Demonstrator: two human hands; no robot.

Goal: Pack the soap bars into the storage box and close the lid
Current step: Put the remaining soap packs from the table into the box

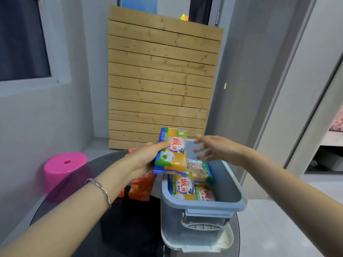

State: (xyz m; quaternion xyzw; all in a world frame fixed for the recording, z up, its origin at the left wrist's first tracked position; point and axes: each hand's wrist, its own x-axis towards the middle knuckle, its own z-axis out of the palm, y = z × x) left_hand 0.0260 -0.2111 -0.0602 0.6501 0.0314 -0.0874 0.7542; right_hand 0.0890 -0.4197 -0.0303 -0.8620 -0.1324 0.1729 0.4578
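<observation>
- nearest to me: the white lid looks like it's sitting under the box at the near edge of the dark round table, so closing hasn't happened yet. that'll be the last step i'd guess.
- the blue storage box is open, and i can see at least three wrapped yellow soap bars already lying inside. so packing is well underway.
- my left hand is clamped on another yellow soap bar, thumb on the front face, held just above the box's left rim. not in yet.
- my right hand is over the far end of the box, fingers spread apart, holding nothing. it's a bit blurry.
- left of the box, partly behind my left arm, there are orange packets on the table. if those are soap too, they're left to pack. can't tell how many.
- further back: a pink stool and a wooden slat panel, not part of this.
</observation>
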